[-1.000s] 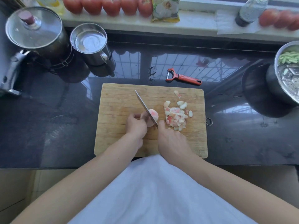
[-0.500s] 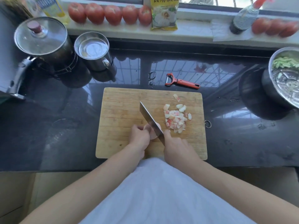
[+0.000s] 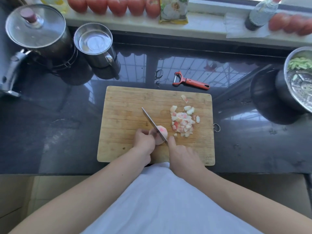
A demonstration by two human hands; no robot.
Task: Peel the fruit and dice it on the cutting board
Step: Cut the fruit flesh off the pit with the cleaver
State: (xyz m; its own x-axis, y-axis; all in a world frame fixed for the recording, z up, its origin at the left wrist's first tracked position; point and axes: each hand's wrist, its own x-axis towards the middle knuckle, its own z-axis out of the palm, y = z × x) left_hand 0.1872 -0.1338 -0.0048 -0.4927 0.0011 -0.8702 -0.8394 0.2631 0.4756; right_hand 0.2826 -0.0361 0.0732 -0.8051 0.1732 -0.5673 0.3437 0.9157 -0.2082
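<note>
We hold the peeled fruit down near the front edge of the cutting board, a little right of its middle, with our left hand curled around the fruit's left side, fingertips tucked against it. Our right hand grips the knife by a handle hidden under the palm, the forefinger stretched out along the blade's back end. The blade runs diagonally from the fruit toward the board's centre and its edge sits in the top of the fruit, pink flesh showing on the right of the cut. The diced pieces lie in a loose heap toward the board's right edge, just beside the fruit but apart from it, with one stray bit near the far right corner

The board rests at the front edge of the dark counter. Beyond the board's far edge lies a red peeler. At the counter's far left corner stand a lidded pot and a steel mug; at the right edge, a steel bowl with green strips. A row of tomatoes lines the sill behind
</note>
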